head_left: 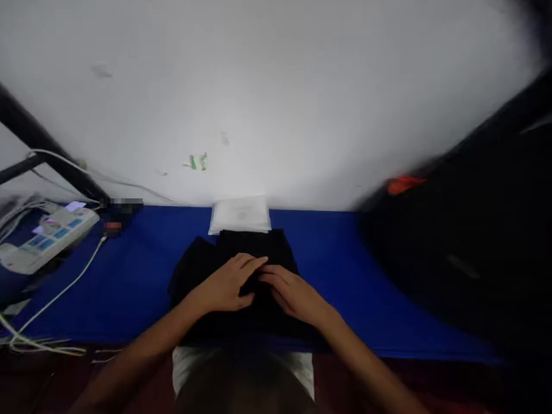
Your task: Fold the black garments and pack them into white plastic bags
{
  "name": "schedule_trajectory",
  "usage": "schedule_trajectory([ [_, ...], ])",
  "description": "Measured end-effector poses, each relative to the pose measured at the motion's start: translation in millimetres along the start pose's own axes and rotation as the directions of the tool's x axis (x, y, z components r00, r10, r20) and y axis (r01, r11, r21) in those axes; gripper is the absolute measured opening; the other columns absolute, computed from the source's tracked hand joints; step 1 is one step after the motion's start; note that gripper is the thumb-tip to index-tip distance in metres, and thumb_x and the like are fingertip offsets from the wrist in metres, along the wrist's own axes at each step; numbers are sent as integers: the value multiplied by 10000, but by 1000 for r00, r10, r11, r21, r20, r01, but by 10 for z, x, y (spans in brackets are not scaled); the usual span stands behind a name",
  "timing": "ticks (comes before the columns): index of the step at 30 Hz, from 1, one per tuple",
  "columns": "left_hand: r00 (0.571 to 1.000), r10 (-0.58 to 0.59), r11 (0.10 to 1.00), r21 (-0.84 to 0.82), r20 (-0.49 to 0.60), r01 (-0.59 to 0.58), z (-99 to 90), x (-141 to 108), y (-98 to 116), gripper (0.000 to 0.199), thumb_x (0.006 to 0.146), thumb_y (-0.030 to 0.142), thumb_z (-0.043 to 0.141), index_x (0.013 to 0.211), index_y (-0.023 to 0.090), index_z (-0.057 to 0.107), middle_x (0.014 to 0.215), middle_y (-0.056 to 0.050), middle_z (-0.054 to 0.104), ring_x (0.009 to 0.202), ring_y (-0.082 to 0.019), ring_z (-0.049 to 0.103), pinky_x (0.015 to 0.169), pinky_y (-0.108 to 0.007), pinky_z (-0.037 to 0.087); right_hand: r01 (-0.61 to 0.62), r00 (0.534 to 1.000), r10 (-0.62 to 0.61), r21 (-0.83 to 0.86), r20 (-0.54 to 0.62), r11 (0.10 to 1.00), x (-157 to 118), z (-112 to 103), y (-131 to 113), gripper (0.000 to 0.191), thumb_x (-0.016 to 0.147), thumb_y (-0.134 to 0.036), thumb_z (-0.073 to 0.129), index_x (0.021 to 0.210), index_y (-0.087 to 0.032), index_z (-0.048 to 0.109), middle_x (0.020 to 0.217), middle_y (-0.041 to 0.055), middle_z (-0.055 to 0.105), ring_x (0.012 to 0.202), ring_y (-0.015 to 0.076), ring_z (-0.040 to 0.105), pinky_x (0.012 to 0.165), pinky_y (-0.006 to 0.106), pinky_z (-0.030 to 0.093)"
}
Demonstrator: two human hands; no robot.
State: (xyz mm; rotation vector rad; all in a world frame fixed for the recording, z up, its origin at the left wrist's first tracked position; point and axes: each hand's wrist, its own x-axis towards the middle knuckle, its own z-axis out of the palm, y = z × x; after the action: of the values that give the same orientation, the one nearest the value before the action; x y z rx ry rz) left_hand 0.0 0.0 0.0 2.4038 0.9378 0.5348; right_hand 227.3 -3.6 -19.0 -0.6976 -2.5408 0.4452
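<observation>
Hands meet flat on the black cloth [241, 253] lying mid-table on the blue table [129, 282]: left hand [228, 284] and right hand [293, 294] rest open, fingertips touching, gripping nothing. Pressing evenly outward from the centre would likely smooth it best, clear of the white packet [240, 214] behind.

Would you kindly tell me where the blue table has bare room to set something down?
Bare blue table lies between the black garment and the dark heap, and between the garment and the white cable. The far-left corner is crowded by the power strip.
</observation>
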Motion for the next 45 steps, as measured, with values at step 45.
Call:
schedule_trajectory([
  [45, 974, -158, 908, 365, -160, 207, -572, -280, -669, 221, 984, 292, 424, 1056, 192, 607, 1097, -86, 658, 1003, -243, 595, 876, -409, 476, -245, 968, 242, -37, -68, 969, -169, -292, 447, 235, 945, -286, 508, 1156, -215, 584, 1136, 100, 679, 1076, 249, 634, 934, 436, 508],
])
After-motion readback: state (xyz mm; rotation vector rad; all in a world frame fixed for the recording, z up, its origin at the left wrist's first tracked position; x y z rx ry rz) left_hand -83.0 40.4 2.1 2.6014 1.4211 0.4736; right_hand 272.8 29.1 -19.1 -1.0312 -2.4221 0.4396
